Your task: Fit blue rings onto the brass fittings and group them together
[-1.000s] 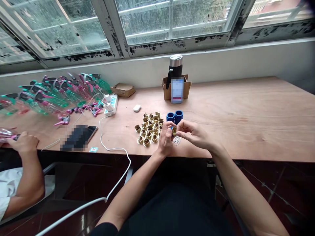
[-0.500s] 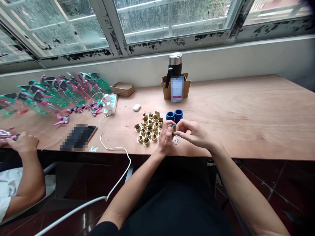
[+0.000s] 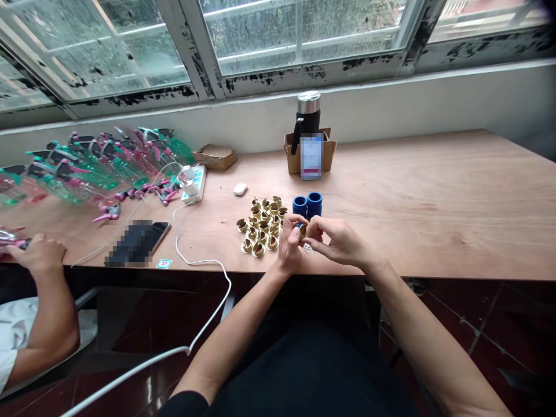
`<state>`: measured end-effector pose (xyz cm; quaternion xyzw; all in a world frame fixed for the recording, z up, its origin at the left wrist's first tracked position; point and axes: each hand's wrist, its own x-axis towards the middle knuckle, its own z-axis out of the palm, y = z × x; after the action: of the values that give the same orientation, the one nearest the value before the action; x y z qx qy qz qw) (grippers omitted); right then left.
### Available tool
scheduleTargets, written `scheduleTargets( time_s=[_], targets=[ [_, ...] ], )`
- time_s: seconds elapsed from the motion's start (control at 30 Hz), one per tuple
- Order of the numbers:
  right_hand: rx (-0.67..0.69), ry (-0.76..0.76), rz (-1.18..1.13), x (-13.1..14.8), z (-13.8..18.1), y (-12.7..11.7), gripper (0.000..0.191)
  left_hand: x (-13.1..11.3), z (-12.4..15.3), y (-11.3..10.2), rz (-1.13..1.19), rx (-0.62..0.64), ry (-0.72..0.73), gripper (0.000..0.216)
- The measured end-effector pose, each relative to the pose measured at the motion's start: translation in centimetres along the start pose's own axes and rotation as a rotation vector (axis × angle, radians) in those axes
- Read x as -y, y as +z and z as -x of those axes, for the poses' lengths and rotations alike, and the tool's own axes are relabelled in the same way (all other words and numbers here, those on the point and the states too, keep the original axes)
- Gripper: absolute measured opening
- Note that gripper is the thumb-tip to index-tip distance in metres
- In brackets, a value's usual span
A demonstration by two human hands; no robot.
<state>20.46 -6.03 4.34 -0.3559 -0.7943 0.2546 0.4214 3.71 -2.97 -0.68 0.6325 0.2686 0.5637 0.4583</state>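
Left hand (image 3: 290, 246) and right hand (image 3: 336, 242) pinching one brass fitting (image 3: 303, 232), close to the plywood table's front edge (image 3: 434, 271), two stacks of blue rings (image 3: 307, 204) just beyond, open wood rightward

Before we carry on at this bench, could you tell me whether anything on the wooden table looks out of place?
The white charging cable runs from the white power strip over the plywood table's front edge and sags beside the person's left forearm, where it could snag. The brass fittings look tidy.
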Motion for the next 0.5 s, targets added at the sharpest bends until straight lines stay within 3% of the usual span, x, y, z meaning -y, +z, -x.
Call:
scheduleTargets(
  time_s=[0.5],
  targets=[
    [-0.03,-0.064,0.021,1.2,-0.3,0.3,0.014,0.0,0.3,-0.1,0.044,-0.042,0.115,0.033]
  ],
)
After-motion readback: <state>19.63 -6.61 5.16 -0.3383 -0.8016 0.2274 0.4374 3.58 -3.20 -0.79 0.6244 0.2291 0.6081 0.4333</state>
